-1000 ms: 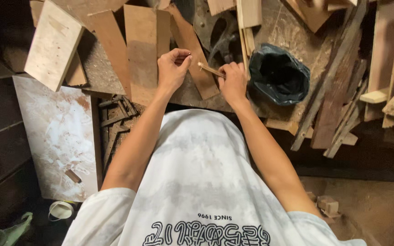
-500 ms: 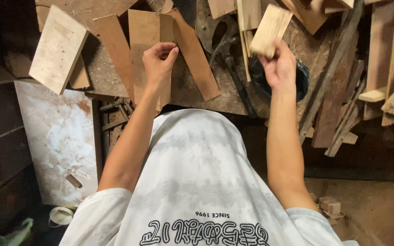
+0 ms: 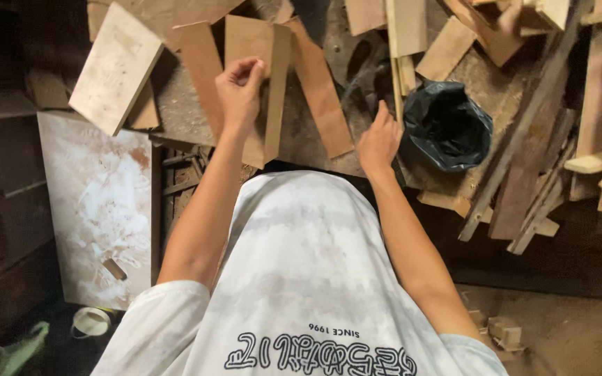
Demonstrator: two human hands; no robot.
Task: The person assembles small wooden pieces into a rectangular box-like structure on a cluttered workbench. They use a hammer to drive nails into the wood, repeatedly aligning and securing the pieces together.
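My left hand (image 3: 240, 89) hovers over a narrow brown board (image 3: 275, 83), its fingertips pinched together; I see nothing between them. My right hand (image 3: 379, 139) is lower and to the right, its fingers stretched out and holding nothing. It sits just left of a black plastic bag (image 3: 447, 125) that lies open among wood scraps. Several flat brown boards (image 3: 322, 97) lie fanned out between and beyond both hands. My white printed shirt fills the lower middle of the view.
A pale thick wood slab (image 3: 115, 67) lies at the upper left. A white-stained panel (image 3: 92, 209) leans at the left. Long wood strips and offcuts (image 3: 524, 174) pile up at the right. A small roll of tape (image 3: 90, 322) lies on the floor.
My right hand held up a pale wood block half a second ago; now it is lowered beside the black bag with nothing in it. My left hand stayed over the boards.
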